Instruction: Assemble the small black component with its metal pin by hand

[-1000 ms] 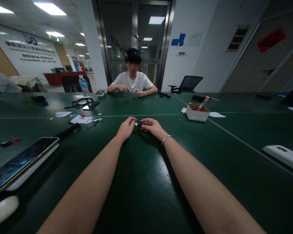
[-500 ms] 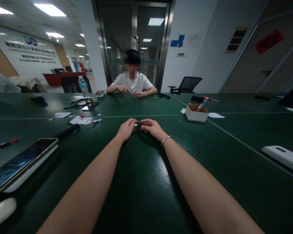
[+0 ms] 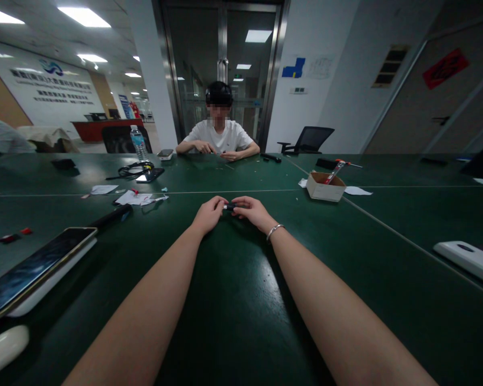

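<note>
A small black piece with a silvery end [image 3: 229, 207] is held level between my two hands, just above or on the green table [image 3: 241, 300]; its exact kind is too small to make out. From the left, the fingers of my left hand [image 3: 210, 213] are closed on the silvery end. My right hand [image 3: 254, 211], with a silver bracelet at the wrist, pinches the black end between thumb and fingers. The fingers partly cover the piece at both ends.
Left of my arms lie a phone [image 3: 40, 268], a white mouse [image 3: 4, 348], red bits [image 3: 26, 231] and paper scraps [image 3: 133, 198]. A water bottle [image 3: 138, 142] stands farther back. At right is a small open box [image 3: 326, 187] holding a tool. Opposite sits a person [image 3: 221, 136] in white.
The whole view has shifted very slightly to the right. Both hands keep the same hold on the small black piece, and less of its silvery end seems to show.
</note>
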A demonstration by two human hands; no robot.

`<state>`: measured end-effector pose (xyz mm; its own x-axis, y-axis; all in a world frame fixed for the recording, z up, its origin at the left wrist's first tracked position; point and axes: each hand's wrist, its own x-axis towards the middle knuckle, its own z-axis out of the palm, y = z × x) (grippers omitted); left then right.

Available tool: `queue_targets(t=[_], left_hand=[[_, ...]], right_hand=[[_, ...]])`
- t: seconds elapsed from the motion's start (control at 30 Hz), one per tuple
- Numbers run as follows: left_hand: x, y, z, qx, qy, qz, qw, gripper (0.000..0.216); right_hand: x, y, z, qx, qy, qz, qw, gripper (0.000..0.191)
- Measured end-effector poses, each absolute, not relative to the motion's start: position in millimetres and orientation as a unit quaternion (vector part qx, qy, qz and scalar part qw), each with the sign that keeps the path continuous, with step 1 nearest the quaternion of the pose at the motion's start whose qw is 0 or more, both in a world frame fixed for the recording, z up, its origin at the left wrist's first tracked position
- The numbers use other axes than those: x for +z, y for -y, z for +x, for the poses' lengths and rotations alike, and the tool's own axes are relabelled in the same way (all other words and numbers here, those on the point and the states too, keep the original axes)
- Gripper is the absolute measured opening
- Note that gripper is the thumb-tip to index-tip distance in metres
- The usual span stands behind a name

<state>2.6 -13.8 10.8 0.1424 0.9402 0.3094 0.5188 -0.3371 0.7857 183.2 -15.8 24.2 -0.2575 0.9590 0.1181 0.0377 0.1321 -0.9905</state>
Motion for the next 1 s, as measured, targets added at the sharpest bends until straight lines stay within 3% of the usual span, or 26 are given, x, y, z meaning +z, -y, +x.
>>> queue_targets(t=[0.73, 1.0], left_hand=[[14.1, 15.4, 3.6, 0.414, -0.528, 0.693, 0.263, 0.037], [8.6, 10.4, 2.2, 0.437, -0.514, 0.677, 0.292, 0.027]], right_hand=[[23.0, 14.7, 183.3, 0.511, 0.613, -0.402, 0.449, 0.026], [21.1, 12.9, 183.8, 0.513, 0.606, -0.404, 0.455, 0.026]])
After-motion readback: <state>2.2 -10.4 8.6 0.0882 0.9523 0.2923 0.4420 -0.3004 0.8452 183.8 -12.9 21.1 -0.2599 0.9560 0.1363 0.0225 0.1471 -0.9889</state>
